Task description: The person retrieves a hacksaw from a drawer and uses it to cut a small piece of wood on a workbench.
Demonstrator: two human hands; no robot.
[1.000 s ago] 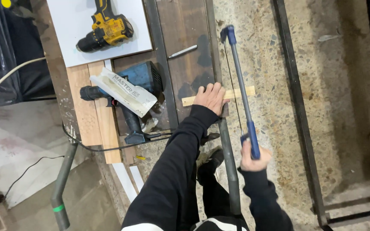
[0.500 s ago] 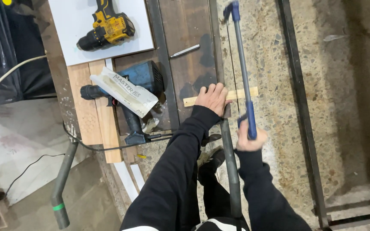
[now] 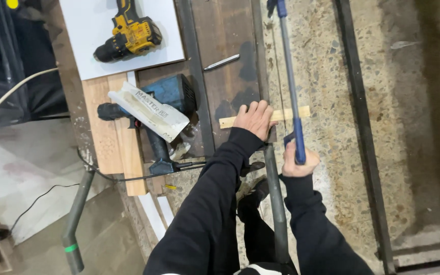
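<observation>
A thin pale wooden strip (image 3: 281,116) lies across the edge of the dark counter (image 3: 225,35), its free end sticking out over the speckled stone floor (image 3: 322,168). The left hand (image 3: 254,119) is spread flat on the strip, pinning it against the metal edge rail. The right hand (image 3: 297,162) is closed around the blue handle of a hacksaw (image 3: 287,76), whose blade crosses the strip just beside the left fingers. Compared with a second ago, the saw has been pushed forward, its far end now at the top of the view, so a cutting stroke is under way. Farther left lie a blue power tool (image 3: 171,94), a white tube (image 3: 148,114) and a yellow cordless drill (image 3: 128,33).
</observation>
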